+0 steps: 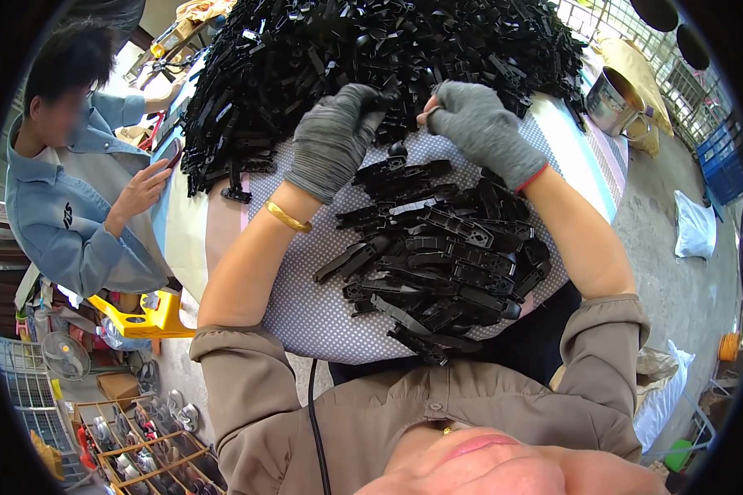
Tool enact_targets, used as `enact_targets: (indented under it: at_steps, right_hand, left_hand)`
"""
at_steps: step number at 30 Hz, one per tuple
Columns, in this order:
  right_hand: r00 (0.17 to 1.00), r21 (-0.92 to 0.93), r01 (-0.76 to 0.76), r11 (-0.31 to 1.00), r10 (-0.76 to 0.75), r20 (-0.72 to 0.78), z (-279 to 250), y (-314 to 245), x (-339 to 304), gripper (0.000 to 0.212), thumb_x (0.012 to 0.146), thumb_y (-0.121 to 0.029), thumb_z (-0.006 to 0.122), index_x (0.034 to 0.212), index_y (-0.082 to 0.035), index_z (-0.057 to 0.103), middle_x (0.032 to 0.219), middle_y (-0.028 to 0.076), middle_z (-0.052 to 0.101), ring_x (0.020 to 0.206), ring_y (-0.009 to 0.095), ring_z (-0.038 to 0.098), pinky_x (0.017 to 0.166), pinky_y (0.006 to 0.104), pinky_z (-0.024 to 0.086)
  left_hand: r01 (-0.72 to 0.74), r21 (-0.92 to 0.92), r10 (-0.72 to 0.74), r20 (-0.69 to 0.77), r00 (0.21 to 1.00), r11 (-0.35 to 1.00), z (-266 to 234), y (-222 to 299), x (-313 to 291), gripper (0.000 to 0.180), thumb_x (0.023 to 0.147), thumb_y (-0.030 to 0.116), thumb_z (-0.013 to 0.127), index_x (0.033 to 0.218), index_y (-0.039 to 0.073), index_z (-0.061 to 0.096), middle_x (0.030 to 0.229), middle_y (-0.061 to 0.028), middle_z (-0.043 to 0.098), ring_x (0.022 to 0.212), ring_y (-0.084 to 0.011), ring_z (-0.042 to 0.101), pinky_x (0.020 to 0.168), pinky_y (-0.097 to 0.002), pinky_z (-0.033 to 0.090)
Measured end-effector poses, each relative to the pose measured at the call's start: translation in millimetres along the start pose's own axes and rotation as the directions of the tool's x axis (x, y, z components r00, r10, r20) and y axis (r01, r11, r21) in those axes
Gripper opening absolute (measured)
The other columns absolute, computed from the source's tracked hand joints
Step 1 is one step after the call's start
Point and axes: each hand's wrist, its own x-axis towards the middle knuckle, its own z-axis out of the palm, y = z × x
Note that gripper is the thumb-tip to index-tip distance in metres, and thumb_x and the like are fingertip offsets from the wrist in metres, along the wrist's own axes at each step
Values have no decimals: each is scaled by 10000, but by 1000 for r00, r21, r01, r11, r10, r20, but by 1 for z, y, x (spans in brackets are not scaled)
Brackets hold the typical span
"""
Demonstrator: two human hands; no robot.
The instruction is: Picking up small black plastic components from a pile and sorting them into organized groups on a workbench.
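At 12 o'clock on the cloth-covered desk (305, 322) rises a large heap of black plastic parts (371, 49); the grey-gloved left hand (336, 136) and right hand (483, 128) curl at its near edge, though whether either grips anything cannot be told. A smaller pile of similar parts (470, 264) lies at 6 o'clock from them.

It seems a makeshift household workshop: beyond the gloved left hand (332, 136) and right hand (483, 130), a heap of black plastic parts (371, 49) covers a cloth-draped table (297, 309); well right of them, a blue crate (722, 165); behind, leftward, shoes (188, 417) and a fan (64, 355).
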Motion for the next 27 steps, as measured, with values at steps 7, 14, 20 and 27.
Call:
enact_targets:
  at_steps: [7,14,20,27]
  right_hand:
    - [973,586,-227,777,157,169,-16,-16,-10,225,849,-214,644,1000,-47,640,741,-6,581,644,69,500,602,211,448]
    - [982,637,-186,748,114,152,-20,-12,-13,224,857,-217,634,976,-28,652,726,2,581,646,76,512,603,207,449]
    - [981,598,-166,784,71,179,-24,-12,-13,219,837,-189,654,970,-15,648,710,9,579,633,79,516,586,210,439]
    - [987,563,-141,814,69,148,-25,-22,-18,215,838,-220,651,908,-17,667,692,3,584,620,69,506,584,208,433]
  left_hand:
    - [639,-737,-349,552,757,220,-17,29,-4,438,845,213,639,1195,13,469,798,-28,599,568,-61,531,529,-218,479]
    - [564,-650,-307,475,825,509,-20,35,-9,308,870,209,604,1104,9,596,761,1,626,592,-34,505,551,-178,443]
    - [564,-648,-268,503,822,513,-23,29,-9,276,881,224,597,1073,27,624,799,0,647,619,-29,505,580,-177,443]
    - [561,-668,-246,512,823,489,-23,28,-8,287,876,240,606,1061,21,627,830,-23,660,688,-58,551,652,-205,463]
